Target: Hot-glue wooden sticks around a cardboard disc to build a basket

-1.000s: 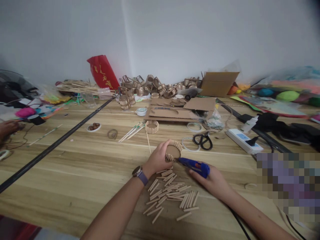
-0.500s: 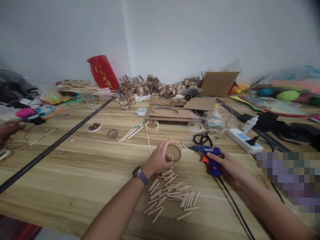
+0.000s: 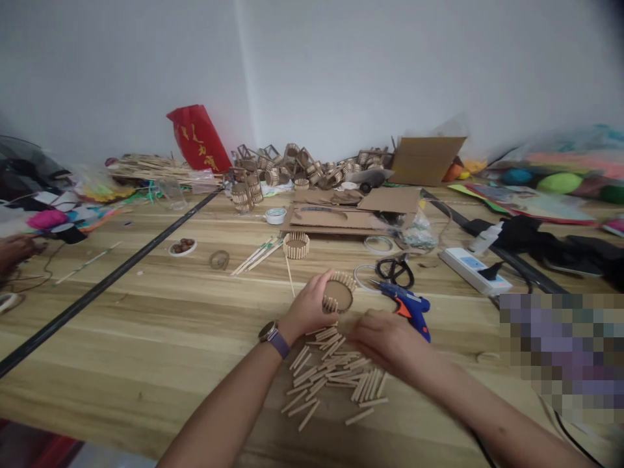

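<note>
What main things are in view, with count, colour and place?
held basket: one, tan, centre
nearby basket: one, tan, farther back
loose sticks: many, tan, front centre
glue gun: one, blue-orange, right of held basket
scissors: one, black, behind glue gun
power strip: one, white, right
bag: one, red, back left
box: one, brown, back right
dish: one, white, left
craft pile: one, brown, back
left hand: one, bare, gripping held basket
right hand: one, bare, by loose sticks
</note>
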Tool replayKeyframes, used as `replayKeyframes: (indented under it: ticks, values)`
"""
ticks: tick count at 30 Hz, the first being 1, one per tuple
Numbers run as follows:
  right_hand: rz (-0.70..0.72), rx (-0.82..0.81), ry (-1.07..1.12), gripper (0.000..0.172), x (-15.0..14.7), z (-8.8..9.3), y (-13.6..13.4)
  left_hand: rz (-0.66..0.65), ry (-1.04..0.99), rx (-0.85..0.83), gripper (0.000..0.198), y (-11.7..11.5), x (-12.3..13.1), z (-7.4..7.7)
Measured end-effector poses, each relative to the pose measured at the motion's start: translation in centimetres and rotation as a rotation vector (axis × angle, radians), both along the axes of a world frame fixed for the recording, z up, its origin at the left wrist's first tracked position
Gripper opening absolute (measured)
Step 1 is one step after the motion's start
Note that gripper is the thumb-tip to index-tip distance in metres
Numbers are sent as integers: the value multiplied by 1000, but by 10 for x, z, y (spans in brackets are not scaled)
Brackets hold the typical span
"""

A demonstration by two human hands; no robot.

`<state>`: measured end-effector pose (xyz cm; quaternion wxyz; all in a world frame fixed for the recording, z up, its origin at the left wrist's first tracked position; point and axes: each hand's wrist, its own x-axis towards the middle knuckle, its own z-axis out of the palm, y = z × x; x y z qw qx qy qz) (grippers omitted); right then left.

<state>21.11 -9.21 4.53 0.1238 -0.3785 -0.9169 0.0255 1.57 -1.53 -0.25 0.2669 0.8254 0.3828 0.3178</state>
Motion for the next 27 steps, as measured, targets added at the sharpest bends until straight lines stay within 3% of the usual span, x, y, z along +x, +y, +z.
replayKeyframes:
  ticks: [6,16,19,22,25,27]
  values:
    - [60,-23,-112,19,-58,-11,1,-26,-43,-14,91,4,0,-5]
    - [92,206,-379,15,-94,-23,-6,-27,-32,-31,96,8,-1,-8]
    - [121,201,-355,15,-92,-20,-6,-21,-34,-36,94,8,-1,-7]
    - [89,32,-218,14,-75,-2,0,-37,-50,-21,89,7,-2,-6]
    - [-153,-180,25,13,-44,24,15,-43,-47,15,88,4,-2,-5]
    - [-225,-262,143,9,-24,36,28,-26,-28,34,90,3,-2,-5]
